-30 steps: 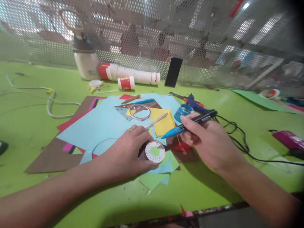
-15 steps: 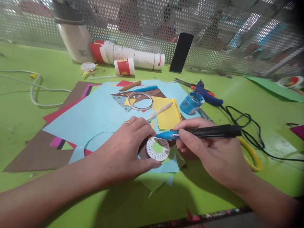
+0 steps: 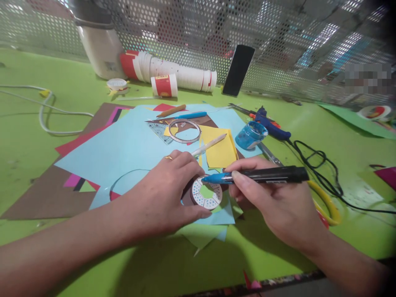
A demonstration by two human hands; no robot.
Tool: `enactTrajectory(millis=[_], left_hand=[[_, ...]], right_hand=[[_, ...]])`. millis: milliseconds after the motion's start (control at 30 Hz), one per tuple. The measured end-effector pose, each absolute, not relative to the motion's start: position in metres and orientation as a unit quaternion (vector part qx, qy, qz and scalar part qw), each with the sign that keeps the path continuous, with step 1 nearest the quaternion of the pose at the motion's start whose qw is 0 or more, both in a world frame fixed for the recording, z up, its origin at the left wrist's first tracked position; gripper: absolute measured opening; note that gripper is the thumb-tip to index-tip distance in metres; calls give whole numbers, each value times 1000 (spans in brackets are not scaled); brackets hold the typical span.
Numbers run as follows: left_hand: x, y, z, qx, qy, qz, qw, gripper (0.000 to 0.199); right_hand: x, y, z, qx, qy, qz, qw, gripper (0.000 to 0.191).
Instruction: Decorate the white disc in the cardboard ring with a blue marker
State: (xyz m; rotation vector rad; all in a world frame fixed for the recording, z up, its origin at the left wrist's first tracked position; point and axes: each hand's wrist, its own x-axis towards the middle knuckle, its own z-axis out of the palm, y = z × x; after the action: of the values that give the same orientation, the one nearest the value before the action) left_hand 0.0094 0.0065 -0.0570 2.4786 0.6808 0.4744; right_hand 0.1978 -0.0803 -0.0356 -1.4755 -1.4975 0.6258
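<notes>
My left hand curls around a small round paper piece, thumb at its near edge and fingers at its far left side. This piece is a white ring split into sections by dark lines and sprinkled with blue dots, with a green centre. Between thumb and fingers of my right hand lies a marker pen with a black barrel and a blue front end. Its tip meets the upper left part of the ring, or hovers just over it; I cannot tell which.
Sheets of light blue paper and yellow paper lie beneath and beyond my hands, with a white pencil and a hoop. A blue paint jar, a glue gun, yellow-handled scissors, paper cups and a phone stand around.
The marker's tip has shifted slightly toward me, onto or over the ring's upper left part. My left hand stays on the round piece. The whole view has moved a little.
</notes>
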Motion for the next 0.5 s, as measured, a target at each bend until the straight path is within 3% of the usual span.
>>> enactTrajectory(millis=[500], left_hand=[[8, 6, -56, 912, 250, 172, 275, 33]], right_hand=[[199, -81, -38, -619, -610, 238, 434, 8]])
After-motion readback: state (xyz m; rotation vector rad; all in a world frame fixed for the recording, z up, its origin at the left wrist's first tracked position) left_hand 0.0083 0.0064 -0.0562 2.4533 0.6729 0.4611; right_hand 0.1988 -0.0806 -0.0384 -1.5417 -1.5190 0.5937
